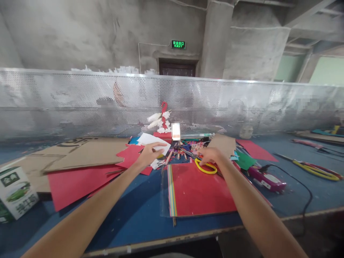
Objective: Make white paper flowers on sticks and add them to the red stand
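Note:
My right hand (209, 154) is closed on a pair of scissors (205, 167) with yellow handles. One handle loop hangs below the fingers, and the dark blades point left toward the scrap pile. Farther left, my left hand (150, 152) reaches over a sheet of white paper (147, 139), fingers stretched out and apart. Whether its fingertips press on the sheet I cannot tell. Beneath my right hand lies a pack of red paper (201, 193) in a clear sleeve, its left edge striped with several colours.
Cardboard sheets (91, 152) and red paper (77, 182) lie left, beside a white and green carton (18, 193). A red and white paper ornament (163, 116) stands at the back. Right are a purple device (267, 180) with a black cord and more scissors (309, 168). A perforated metal screen (80, 96) stands behind.

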`<action>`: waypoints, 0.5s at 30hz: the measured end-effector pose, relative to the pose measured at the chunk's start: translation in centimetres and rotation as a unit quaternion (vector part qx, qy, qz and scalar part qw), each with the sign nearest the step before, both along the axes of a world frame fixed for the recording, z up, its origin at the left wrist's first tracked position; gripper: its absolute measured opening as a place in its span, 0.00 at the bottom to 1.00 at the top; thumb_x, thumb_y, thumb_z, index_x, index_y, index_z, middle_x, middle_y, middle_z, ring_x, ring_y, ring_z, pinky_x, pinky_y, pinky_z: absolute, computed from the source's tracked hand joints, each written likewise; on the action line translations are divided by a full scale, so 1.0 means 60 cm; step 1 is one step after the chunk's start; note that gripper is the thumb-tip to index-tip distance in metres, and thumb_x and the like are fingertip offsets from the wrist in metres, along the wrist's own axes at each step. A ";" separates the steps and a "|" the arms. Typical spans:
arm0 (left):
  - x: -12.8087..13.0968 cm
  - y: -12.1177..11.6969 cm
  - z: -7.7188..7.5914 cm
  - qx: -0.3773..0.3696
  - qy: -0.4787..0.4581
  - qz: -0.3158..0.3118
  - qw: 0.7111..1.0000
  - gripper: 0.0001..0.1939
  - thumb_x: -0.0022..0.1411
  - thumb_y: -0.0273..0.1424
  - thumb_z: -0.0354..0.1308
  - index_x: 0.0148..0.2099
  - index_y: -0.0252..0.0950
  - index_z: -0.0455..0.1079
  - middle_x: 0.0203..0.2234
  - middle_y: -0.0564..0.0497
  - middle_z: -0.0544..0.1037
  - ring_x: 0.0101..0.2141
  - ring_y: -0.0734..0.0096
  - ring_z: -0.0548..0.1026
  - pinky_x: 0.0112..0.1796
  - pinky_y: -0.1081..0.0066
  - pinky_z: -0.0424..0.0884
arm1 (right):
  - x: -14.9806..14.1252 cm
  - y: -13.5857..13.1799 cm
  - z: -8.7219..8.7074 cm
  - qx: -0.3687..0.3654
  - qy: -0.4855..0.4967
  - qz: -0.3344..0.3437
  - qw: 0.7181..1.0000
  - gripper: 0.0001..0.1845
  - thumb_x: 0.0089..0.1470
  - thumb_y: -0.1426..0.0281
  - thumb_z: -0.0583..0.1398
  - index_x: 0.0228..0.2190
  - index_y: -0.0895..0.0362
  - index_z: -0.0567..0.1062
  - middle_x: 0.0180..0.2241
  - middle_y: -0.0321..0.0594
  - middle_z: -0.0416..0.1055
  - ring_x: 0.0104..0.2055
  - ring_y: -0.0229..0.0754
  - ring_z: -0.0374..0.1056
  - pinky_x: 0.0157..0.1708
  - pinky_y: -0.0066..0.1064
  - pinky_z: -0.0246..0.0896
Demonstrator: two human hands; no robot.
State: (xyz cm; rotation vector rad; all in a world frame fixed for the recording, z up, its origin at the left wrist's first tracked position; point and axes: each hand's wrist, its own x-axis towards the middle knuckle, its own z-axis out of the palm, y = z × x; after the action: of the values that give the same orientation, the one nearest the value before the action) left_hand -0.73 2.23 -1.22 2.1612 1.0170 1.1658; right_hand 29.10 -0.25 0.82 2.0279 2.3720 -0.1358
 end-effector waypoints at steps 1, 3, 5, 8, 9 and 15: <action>-0.001 0.002 -0.001 0.001 0.001 0.000 1.000 0.19 0.56 0.37 0.58 0.48 0.34 0.75 0.34 0.48 0.80 0.16 0.82 0.58 0.16 0.79 0.52 | 0.000 0.000 0.000 -0.009 -0.004 -0.005 1.000 0.26 0.36 0.63 0.71 0.40 0.54 0.76 0.31 0.42 0.75 0.35 0.51 0.73 0.32 0.34 0.65; -0.002 0.006 -0.004 -0.001 0.001 0.001 1.000 0.19 0.56 0.37 0.58 0.48 0.34 0.75 0.33 0.49 0.80 0.16 0.82 0.58 0.16 0.79 0.52 | -0.002 -0.001 0.000 -0.032 -0.016 -0.022 0.999 0.26 0.37 0.62 0.70 0.41 0.55 0.76 0.28 0.41 0.74 0.32 0.49 0.73 0.29 0.32 0.65; -0.003 0.011 -0.008 -0.001 0.001 0.004 1.000 0.20 0.56 0.36 0.58 0.49 0.34 0.75 0.33 0.48 0.80 0.15 0.82 0.57 0.16 0.78 0.52 | -0.003 -0.002 0.003 -0.047 -0.018 -0.031 0.998 0.24 0.38 0.61 0.69 0.40 0.56 0.76 0.26 0.40 0.73 0.29 0.47 0.72 0.26 0.31 0.63; -0.005 0.019 -0.011 0.009 -0.006 0.012 1.000 0.20 0.55 0.36 0.58 0.50 0.35 0.75 0.36 0.48 0.80 0.16 0.82 0.58 0.17 0.78 0.55 | -0.002 -0.004 0.011 -0.051 -0.017 -0.032 0.998 0.20 0.41 0.63 0.66 0.37 0.57 0.75 0.25 0.40 0.73 0.28 0.45 0.70 0.24 0.29 0.60; -0.006 0.021 -0.011 0.012 -0.008 0.016 1.000 0.21 0.55 0.36 0.58 0.50 0.35 0.75 0.37 0.47 0.80 0.17 0.81 0.60 0.18 0.77 0.56 | 0.000 -0.006 0.014 -0.038 -0.012 -0.030 0.999 0.18 0.42 0.64 0.65 0.36 0.58 0.74 0.26 0.40 0.73 0.29 0.45 0.70 0.24 0.29 0.59; -0.012 0.023 -0.002 0.035 -0.032 0.027 0.998 0.21 0.56 0.36 0.58 0.50 0.34 0.75 0.43 0.46 0.79 0.25 0.74 0.72 0.28 0.74 0.67 | -0.004 -0.017 0.027 0.066 0.150 -0.015 0.986 0.22 0.49 0.65 0.60 0.46 0.58 0.67 0.31 0.41 0.72 0.29 0.42 0.67 0.26 0.29 0.56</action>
State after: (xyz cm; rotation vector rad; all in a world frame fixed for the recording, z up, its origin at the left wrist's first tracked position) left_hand -1.45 3.60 -1.32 2.1480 1.0277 1.3057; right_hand 28.88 -1.28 2.45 2.2463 2.5854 -0.3156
